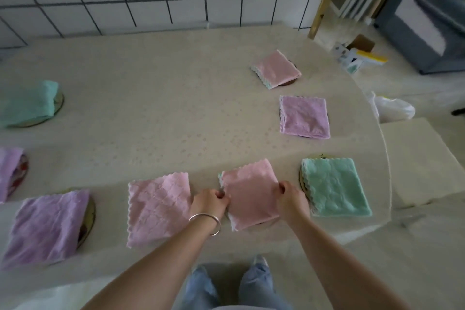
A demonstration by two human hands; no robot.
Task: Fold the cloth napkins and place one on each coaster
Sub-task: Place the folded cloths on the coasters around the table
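Left hand (210,200) pinches the left edge of the folded pink napkin (249,196), right hand (292,197) grips its right edge; napkin sits on the table (163,113) near the front edge, over a coaster barely visible under it. Just left: another pink napkin (158,209), flat. Right: green napkin (334,187) on a coaster (301,178). Further back: purple napkin (304,117), far pink napkin (276,69). Left side: more purple and green ones on coasters.

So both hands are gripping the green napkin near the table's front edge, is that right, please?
Not quite: in the head view both the left hand and the right hand grip the pink napkin; the green napkin lies untouched beside it.
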